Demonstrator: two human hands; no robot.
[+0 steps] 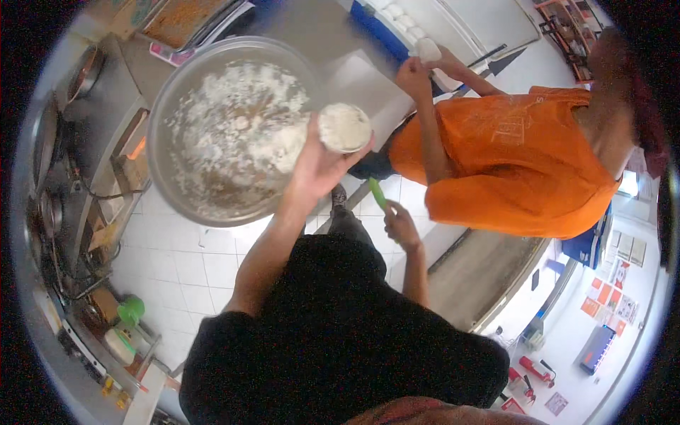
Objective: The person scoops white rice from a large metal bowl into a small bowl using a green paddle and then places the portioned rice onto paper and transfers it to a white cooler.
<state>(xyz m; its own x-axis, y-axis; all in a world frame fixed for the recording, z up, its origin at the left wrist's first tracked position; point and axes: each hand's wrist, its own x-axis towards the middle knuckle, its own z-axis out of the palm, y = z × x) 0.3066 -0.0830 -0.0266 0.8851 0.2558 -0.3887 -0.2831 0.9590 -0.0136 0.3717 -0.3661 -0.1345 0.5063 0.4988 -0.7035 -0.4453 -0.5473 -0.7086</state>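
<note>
My left hand (321, 164) holds a small round container of white flour (345, 128), filled to about its rim, at the right edge of a large metal bowl (159, 154). Loose white flour (239, 122) lies scattered over the bottom and sides of this bowl. Lower and to the right, my right hand (401, 226) is closed around a green handled tool (377, 193), perhaps a scraper or knife; its exact kind cannot be told. The tool is apart from the bowl and the container.
A co-worker in an orange shirt (504, 159) stands close on the right, holding a white piece, likely dough (427, 50), beside a blue tray (377, 32) with several white pieces. A tray of brown crumbs (178, 21) is at upper left; stove-side pans (87, 74) line the left.
</note>
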